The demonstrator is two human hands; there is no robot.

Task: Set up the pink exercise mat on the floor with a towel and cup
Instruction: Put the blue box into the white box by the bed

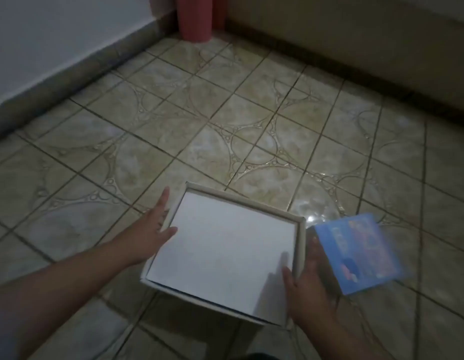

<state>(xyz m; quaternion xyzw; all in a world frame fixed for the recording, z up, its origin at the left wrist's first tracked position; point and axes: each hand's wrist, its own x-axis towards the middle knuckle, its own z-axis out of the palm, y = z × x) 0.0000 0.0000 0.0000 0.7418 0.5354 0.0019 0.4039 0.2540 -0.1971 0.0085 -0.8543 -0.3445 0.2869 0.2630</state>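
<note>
The left hand point(154, 224) is reaching across the tiled floor point(225, 113) to the left side of a shallow white box point(225, 253). Its fingers are lying straight and slightly spread: the upper fingers are running along the outside of the box's left wall, and the thumb is resting on the white inner panel near the left edge. No finger is curling round the box wall.

The right hand point(307, 289) is holding the right side of the box. Its thumb is lying over the inside of the right wall, near the near-right corner, and the other fingers are passing behind that wall. Whether those fingers are spread or pressed together cannot be told, because the wall and a blue printed cover point(360, 253) are hiding them. The blue cover is sitting just beside the right wall of the box and is appearing blurred; whether the right hand is also gripping it cannot be told.

The box is tilting, with its far corner pointing away from the person and its near edge lying lowest in the head view.

The pink exercise mat point(196, 18) is standing rolled and upright in the far corner of the floor, against the white wall point(57, 35), well apart from both hands.
</note>
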